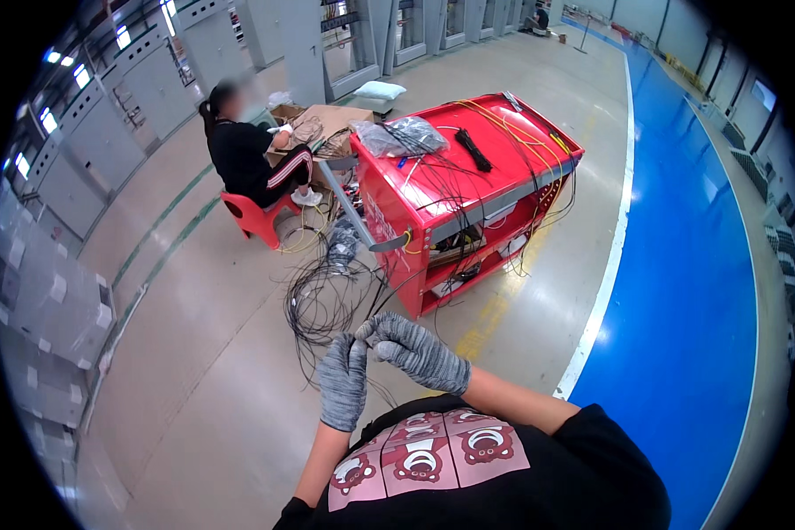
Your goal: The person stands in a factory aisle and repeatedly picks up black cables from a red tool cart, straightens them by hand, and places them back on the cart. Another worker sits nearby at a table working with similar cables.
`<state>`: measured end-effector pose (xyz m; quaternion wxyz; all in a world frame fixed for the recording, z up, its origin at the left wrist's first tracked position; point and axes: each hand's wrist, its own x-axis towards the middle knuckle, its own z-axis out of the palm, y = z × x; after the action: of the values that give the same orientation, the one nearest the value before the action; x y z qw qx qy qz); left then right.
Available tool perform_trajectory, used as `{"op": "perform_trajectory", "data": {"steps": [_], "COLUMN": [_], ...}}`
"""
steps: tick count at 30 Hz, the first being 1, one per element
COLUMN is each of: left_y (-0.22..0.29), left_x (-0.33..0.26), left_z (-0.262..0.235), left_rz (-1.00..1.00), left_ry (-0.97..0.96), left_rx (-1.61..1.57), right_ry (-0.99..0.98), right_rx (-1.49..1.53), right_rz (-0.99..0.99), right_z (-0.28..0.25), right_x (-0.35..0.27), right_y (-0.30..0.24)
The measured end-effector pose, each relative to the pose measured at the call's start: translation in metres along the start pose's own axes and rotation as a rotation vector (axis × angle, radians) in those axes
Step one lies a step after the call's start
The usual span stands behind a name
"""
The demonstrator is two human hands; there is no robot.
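Both my hands wear grey striped knit gloves and meet in front of my chest. My left hand (342, 384) is closed, with its fingertips pinched on thin black wires (376, 299). My right hand (418, 352) is closed too, its bent fingers and thumb pinching the same wires right beside the left fingertips. Short wire ends stick up past my fingers, and thin strands hang below the hands. The exact point of grip is hidden by the gloves. A large loose tangle of black wire (314, 300) lies on the floor just beyond my left hand.
Ahead stands a red tool cart (433, 199) with a grey handle, bearing a clear plastic bag (400, 137), a black cable bundle (473, 150) and yellow wires. A co-worker (243, 155) sits on a red stool (258, 219) beside cardboard boxes (331, 119). Grey cabinets line the left.
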<state>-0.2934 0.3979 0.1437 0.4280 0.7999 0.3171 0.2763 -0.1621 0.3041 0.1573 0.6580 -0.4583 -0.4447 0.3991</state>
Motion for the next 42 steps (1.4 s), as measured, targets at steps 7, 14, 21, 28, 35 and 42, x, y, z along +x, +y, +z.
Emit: {"op": "perform_trajectory", "data": {"steps": [7,14,21,28,35,42], "left_y": [-0.009,0.013,-0.003,-0.070,-0.097,0.082], "left_x": [0.003,0.015,0.005,0.022,0.126,0.306], "left_z": [0.016,0.002,0.012,-0.010,-0.060,-0.097], "left_rz": [-0.079,-0.031,0.084,-0.354,0.060,0.279], "left_ry": [-0.066,-0.228,-0.302,-0.392,0.024,0.474], "left_rx": [-0.374,-0.358,-0.301,-0.047,0.477,1.160], "right_ry": [0.010,0.270,0.081,0.867,0.851,1.377], "right_rx": [0.212,0.224,0.058,-0.516,0.419,0.424], "right_rz": [0.197,0.078,0.158,-0.586,-1.026,-1.279], "right_z": [-0.002,-0.024,-0.041,-0.243,-0.588,-0.663], "right_x": [-0.019,-0.014,0.009,-0.045,-0.288,-0.462], "right_y": [0.012,-0.003,-0.054,-0.188,-0.302,-0.221]}}
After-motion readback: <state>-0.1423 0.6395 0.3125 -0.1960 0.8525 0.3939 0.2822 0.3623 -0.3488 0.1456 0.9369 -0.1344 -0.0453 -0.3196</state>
